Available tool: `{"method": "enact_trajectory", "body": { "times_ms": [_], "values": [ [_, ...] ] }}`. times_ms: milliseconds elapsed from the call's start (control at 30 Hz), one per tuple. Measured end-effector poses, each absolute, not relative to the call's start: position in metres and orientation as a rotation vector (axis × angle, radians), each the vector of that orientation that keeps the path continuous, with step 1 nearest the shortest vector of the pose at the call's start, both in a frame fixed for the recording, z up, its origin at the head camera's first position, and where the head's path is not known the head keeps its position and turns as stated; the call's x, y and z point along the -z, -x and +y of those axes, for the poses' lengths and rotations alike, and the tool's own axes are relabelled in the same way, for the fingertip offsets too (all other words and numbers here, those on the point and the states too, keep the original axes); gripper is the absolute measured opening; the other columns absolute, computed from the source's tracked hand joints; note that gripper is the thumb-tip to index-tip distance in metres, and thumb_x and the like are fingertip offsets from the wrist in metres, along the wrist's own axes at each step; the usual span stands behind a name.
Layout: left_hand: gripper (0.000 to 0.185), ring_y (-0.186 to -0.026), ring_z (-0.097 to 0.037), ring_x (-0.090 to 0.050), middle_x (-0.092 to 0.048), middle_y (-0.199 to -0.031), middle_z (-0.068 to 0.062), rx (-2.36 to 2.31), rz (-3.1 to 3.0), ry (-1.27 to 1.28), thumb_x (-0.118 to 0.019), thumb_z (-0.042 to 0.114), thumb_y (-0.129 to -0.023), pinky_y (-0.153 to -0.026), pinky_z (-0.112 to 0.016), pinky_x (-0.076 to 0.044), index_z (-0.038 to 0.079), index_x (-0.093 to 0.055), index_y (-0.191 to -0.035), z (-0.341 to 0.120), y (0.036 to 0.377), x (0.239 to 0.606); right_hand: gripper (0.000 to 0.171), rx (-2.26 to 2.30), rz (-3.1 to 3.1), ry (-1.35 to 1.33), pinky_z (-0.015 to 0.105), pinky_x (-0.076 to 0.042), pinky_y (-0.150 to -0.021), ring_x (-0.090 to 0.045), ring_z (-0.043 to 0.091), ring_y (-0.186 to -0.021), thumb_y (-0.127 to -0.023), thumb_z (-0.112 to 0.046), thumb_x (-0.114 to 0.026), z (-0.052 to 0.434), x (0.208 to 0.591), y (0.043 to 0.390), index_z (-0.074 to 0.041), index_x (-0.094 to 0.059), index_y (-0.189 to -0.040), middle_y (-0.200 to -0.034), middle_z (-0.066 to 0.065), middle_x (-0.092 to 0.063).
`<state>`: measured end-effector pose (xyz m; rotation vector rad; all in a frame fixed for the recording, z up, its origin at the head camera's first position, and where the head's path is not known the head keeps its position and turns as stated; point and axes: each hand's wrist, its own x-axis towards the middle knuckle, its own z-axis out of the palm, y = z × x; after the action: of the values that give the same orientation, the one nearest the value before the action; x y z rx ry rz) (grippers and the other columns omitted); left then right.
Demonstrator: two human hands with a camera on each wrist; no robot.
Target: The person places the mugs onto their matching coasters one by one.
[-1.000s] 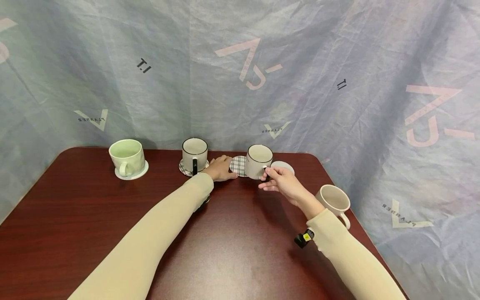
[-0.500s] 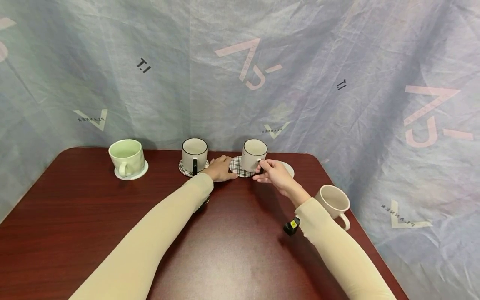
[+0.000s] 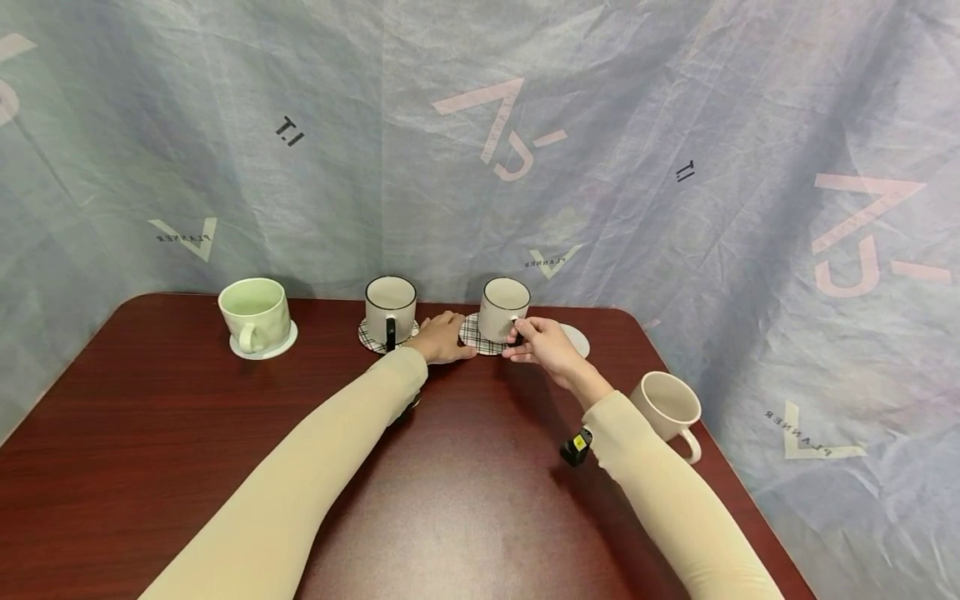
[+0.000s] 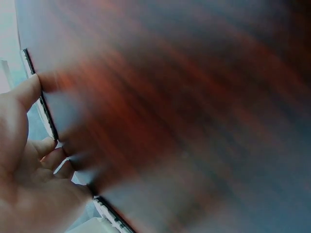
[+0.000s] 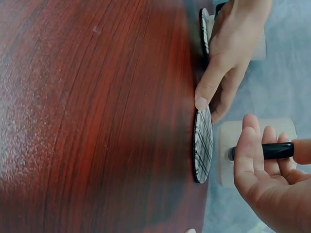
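Note:
My right hand pinches the black handle of a white mug with a dark rim. The mug is upright over a round plaid coaster; a narrow gap shows between them in the right wrist view. My left hand lies low on the table, fingers relaxed, its thumb at the edge of that coaster in both wrist views. Left of it stands a matching white mug with a black handle, on another plaid coaster, partly hidden by the left hand.
A green mug stands on a white coaster at the far left. Behind the right hand lies a white coaster, partly hidden. A beige mug stands near the table's right edge. A grey cloth hangs behind the table.
My right hand has carried the mug left and slightly away from me, from the coaster's right edge to over the coaster. The left hand has stayed in place.

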<state>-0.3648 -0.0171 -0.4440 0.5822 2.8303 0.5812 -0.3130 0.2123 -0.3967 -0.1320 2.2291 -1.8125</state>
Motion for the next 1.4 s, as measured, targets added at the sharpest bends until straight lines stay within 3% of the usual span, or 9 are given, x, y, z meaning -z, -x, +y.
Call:
{"method": "enact_trajectory", "body": {
  "times_ms": [167, 400, 533, 767, 1133, 1400],
  "values": [
    [0.086, -0.160, -0.037, -0.025, -0.030, -0.170, -0.021, -0.607, 2.822, -0.564, -0.066, 0.046, -0.102, -0.131, -0.057, -0.013, 0.000, -0.029, -0.166, -0.016, 0.374, 0.454, 0.031, 1.818, 2.228, 0.122, 0.039, -0.063, -0.091, -0.075, 0.035, -0.103, -0.117, -0.022, -0.042, 0.209, 0.398, 0.315, 0.005, -0.057, -0.111, -0.106, 0.010, -0.060],
    [0.090, -0.159, -0.037, -0.026, -0.030, -0.170, -0.020, -0.615, 2.808, -0.568, -0.069, 0.050, -0.100, -0.131, -0.058, -0.013, 0.001, -0.030, -0.166, -0.016, 0.387, 0.465, 0.033, 1.828, 2.224, 0.133, 0.047, -0.060, -0.098, -0.077, 0.025, -0.093, -0.117, -0.022, -0.042, 0.204, 0.400, 0.319, 0.008, -0.057, -0.113, -0.114, 0.019, -0.059],
    [0.090, -0.159, -0.037, -0.026, -0.030, -0.170, -0.020, -0.619, 2.805, -0.573, -0.070, 0.050, -0.100, -0.131, -0.058, -0.013, 0.002, -0.031, -0.166, -0.016, 0.388, 0.466, 0.035, 1.842, 2.205, 0.135, 0.051, -0.058, -0.101, -0.078, 0.028, -0.094, -0.117, -0.021, -0.042, 0.202, 0.401, 0.322, 0.011, -0.056, -0.114, -0.116, 0.021, -0.058],
    [0.090, -0.160, -0.036, -0.024, -0.029, -0.171, -0.019, -0.614, 2.809, -0.574, -0.069, 0.049, -0.101, -0.131, -0.057, -0.013, 0.003, -0.029, -0.167, -0.016, 0.386, 0.465, 0.034, 1.844, 2.205, 0.135, 0.033, -0.064, -0.083, -0.078, 0.023, -0.089, -0.117, -0.019, -0.042, 0.200, 0.404, 0.325, 0.012, -0.055, -0.113, -0.109, 0.016, -0.059],
    [0.089, -0.159, -0.037, -0.025, -0.030, -0.170, -0.020, -0.615, 2.815, -0.577, -0.069, 0.048, -0.101, -0.131, -0.057, -0.013, 0.001, -0.030, -0.166, -0.016, 0.388, 0.467, 0.033, 1.834, 2.212, 0.120, 0.031, -0.063, -0.081, -0.077, 0.019, -0.085, -0.117, -0.019, -0.042, 0.197, 0.408, 0.329, 0.011, -0.056, -0.113, -0.111, 0.018, -0.058],
    [0.088, -0.159, -0.037, -0.025, -0.030, -0.170, -0.021, -0.605, 2.816, -0.582, -0.067, 0.048, -0.102, -0.131, -0.057, -0.014, 0.001, -0.028, -0.166, -0.016, 0.379, 0.459, 0.033, 1.854, 2.193, 0.116, 0.052, -0.059, -0.099, -0.078, 0.021, -0.084, -0.117, -0.018, -0.043, 0.196, 0.413, 0.331, 0.011, -0.057, -0.113, -0.106, 0.013, -0.059]
  ]
}}
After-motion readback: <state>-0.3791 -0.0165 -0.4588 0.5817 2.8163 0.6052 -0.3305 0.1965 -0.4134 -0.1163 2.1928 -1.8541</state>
